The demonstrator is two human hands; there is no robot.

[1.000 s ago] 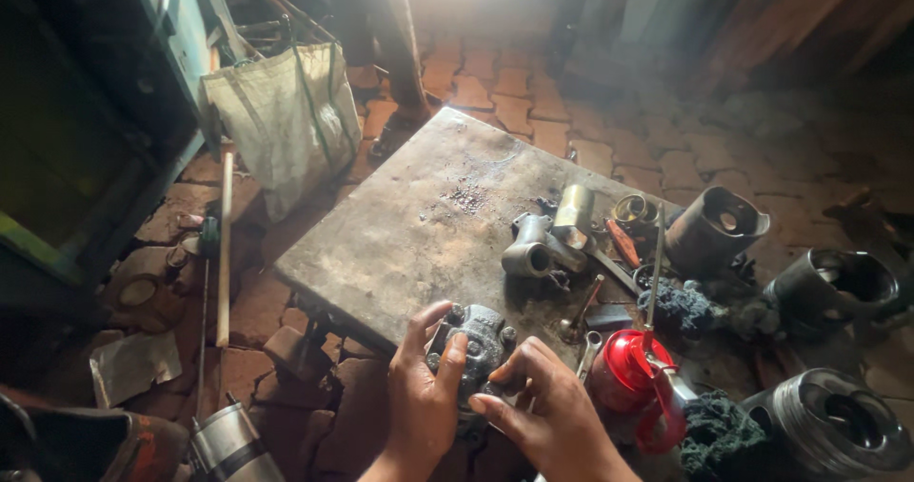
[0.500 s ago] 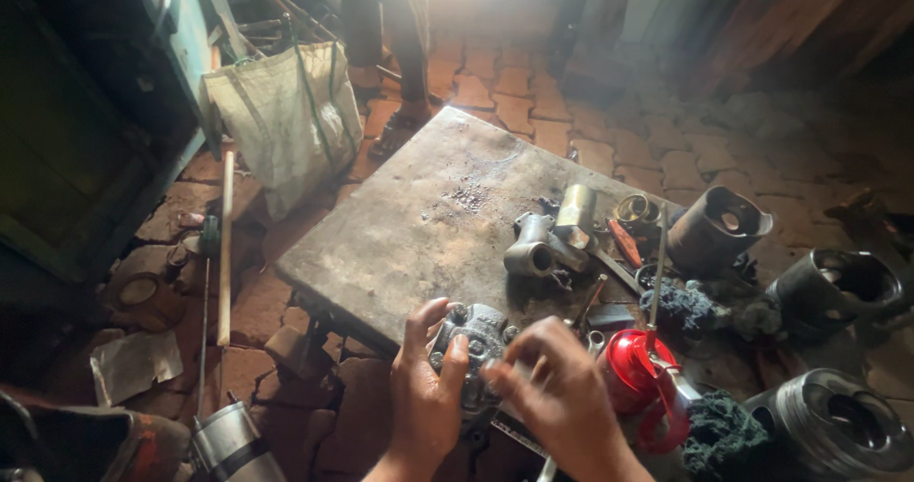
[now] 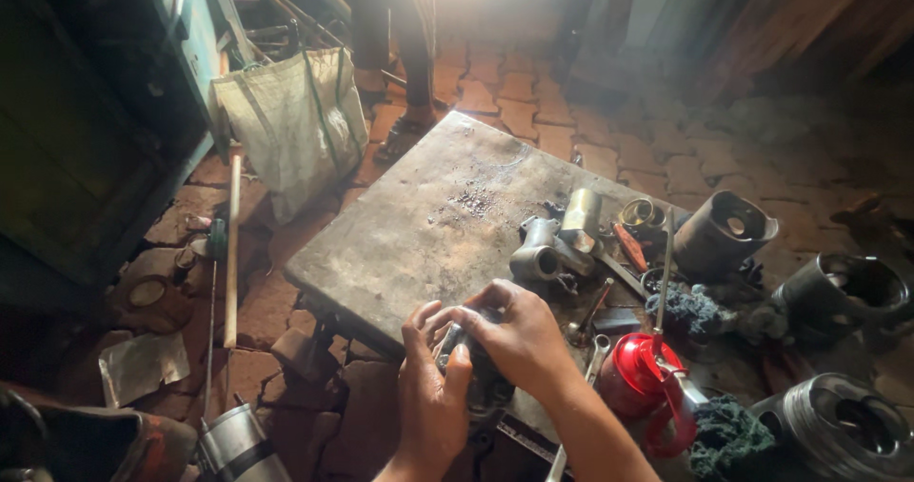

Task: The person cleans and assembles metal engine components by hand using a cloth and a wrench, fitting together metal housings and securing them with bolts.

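A worn metal surface (image 3: 419, 244) stands on a brick floor (image 3: 533, 110). At its near edge, my left grip (image 3: 433, 396) and right grip (image 3: 519, 339) clasp a grey engine part (image 3: 476, 372).

low grey metal table (image 3: 419, 244) on brick floor (image 3: 590, 130); beyond the gripped part, connecting rod (image 3: 538, 258), brass sleeve (image 3: 581, 217); right of grip, red oil can (image 3: 643, 375), rags (image 3: 687, 309).

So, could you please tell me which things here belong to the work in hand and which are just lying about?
In hand:
- left hand
- right hand
- grey metal part, gripped by both

Lying about:
- red oil can
- connecting rod
- dark cylinder
- woven sack
- metal table
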